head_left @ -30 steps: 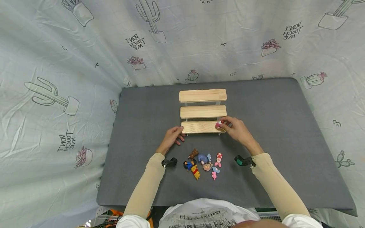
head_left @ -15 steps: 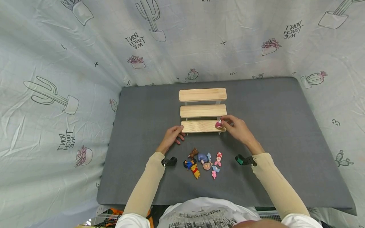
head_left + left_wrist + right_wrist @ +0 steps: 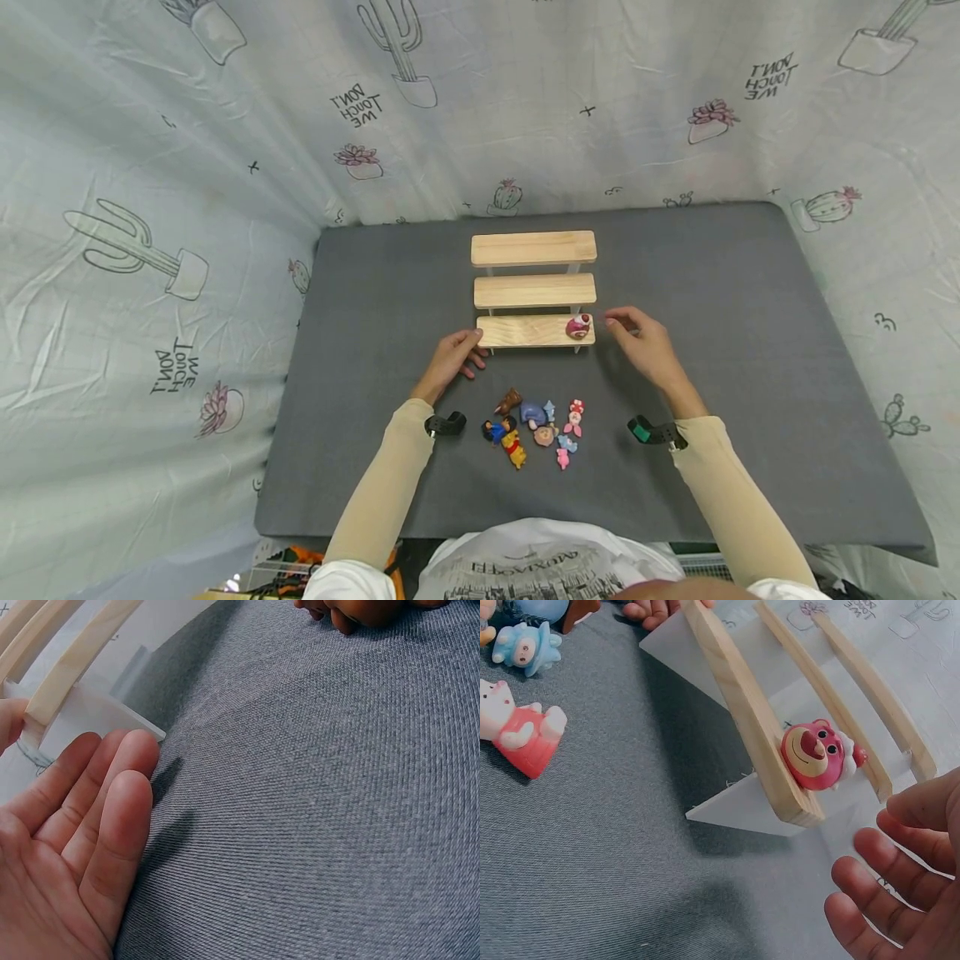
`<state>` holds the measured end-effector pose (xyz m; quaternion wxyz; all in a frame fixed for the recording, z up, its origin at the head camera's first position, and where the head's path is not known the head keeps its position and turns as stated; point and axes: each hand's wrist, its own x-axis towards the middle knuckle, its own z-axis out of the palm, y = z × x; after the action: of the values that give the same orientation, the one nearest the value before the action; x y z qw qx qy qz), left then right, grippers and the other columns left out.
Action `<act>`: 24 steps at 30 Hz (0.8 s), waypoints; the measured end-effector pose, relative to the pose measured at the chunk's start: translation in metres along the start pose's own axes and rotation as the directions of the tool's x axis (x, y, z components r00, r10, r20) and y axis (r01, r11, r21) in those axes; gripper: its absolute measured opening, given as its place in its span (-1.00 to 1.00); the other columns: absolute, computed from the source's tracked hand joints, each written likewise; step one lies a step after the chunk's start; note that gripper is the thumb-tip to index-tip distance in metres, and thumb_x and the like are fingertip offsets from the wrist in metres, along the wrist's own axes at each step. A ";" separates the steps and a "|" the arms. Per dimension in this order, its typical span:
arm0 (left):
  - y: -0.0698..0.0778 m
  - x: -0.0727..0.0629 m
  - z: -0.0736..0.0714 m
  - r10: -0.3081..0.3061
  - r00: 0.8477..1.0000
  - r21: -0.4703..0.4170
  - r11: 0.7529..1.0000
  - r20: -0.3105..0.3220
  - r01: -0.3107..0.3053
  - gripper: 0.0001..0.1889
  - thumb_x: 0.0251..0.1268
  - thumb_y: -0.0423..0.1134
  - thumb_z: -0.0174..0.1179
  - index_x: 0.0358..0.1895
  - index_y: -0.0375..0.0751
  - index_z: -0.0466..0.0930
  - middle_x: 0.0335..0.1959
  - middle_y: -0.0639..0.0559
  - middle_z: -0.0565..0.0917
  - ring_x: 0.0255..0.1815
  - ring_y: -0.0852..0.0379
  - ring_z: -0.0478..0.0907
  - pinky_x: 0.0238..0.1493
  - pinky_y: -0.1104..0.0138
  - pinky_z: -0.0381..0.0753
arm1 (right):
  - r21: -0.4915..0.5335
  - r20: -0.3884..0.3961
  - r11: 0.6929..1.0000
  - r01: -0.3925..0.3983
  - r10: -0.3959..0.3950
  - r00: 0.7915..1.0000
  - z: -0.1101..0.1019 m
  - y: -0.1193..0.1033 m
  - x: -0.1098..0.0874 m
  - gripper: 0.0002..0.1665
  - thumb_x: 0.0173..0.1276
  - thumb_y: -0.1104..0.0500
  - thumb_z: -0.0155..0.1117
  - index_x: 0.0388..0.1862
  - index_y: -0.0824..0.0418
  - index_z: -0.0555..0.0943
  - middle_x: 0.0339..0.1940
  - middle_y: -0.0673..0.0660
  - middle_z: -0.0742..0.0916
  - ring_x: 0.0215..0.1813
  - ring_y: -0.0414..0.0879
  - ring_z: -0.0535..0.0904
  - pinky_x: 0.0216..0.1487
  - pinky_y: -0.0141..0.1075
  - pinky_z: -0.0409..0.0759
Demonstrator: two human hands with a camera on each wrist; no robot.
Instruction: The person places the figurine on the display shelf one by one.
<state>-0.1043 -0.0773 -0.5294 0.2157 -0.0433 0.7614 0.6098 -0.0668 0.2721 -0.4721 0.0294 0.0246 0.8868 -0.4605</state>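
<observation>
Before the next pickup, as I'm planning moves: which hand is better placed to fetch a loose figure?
Right, probably: the right hand is empty, while the left hand touches the front shelf.

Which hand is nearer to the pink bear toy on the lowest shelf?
Right. The right hand is beside the pink bear toy, not touching it; the left hand is at the opposite end of the lowest shelf.

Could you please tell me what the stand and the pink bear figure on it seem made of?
The stand has smooth, pale boards, apparently wood by their grain; its thin, flat white side panels may be matte plastic. The pink bear figure is likely painted plastic or vinyl, given its smooth, slight sheen.
</observation>
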 end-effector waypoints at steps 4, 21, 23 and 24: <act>-0.001 0.000 -0.001 -0.006 1.000 -0.009 1.000 0.019 0.006 -0.43 0.43 0.30 0.11 0.01 -0.19 0.68 -0.20 -0.08 0.75 -0.42 0.19 0.68 -0.55 0.37 0.70 | 0.004 -0.038 1.000 -0.006 0.006 0.999 -0.002 0.000 -0.004 -0.60 0.62 -0.03 0.06 0.13 0.23 0.62 -0.04 0.23 0.73 -0.08 -0.08 0.55 -0.17 -0.32 0.53; 0.011 0.002 -0.012 0.057 0.998 -0.013 0.998 0.039 -0.057 -0.57 0.52 -0.14 0.18 0.24 -0.41 0.59 0.25 -0.29 0.60 0.24 -0.10 0.56 0.13 0.21 0.77 | 0.093 0.091 0.995 0.032 -0.041 0.995 0.007 -0.023 -0.032 -0.66 0.61 0.04 0.11 0.09 0.27 0.63 -0.20 0.24 0.75 -0.13 0.22 0.66 -0.26 -0.41 0.61; 0.011 0.003 -0.011 0.046 0.998 -0.003 0.999 0.043 -0.046 -0.57 0.52 -0.13 0.18 0.24 -0.40 0.59 0.27 -0.28 0.59 0.28 -0.13 0.55 0.15 0.20 0.76 | 0.113 0.099 0.993 0.043 -0.054 0.994 0.010 -0.027 -0.035 -0.68 0.60 0.06 0.13 0.07 0.26 0.64 -0.22 0.23 0.75 -0.14 0.23 0.67 -0.27 -0.41 0.61; 0.011 0.003 -0.010 0.036 0.998 0.002 0.999 0.044 -0.036 -0.56 0.52 -0.12 0.18 0.24 -0.39 0.59 0.28 -0.27 0.59 0.29 -0.13 0.54 0.16 0.20 0.76 | 0.126 0.103 0.991 0.046 -0.059 0.993 0.012 -0.029 -0.037 -0.70 0.59 0.07 0.14 0.06 0.26 0.64 -0.23 0.22 0.75 -0.14 0.24 0.67 -0.28 -0.41 0.61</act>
<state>-0.1137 -0.0836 -0.5192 0.2214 -0.0157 0.7578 0.6136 -0.0318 0.2454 -0.4521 0.0630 -0.0217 0.8542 -0.5156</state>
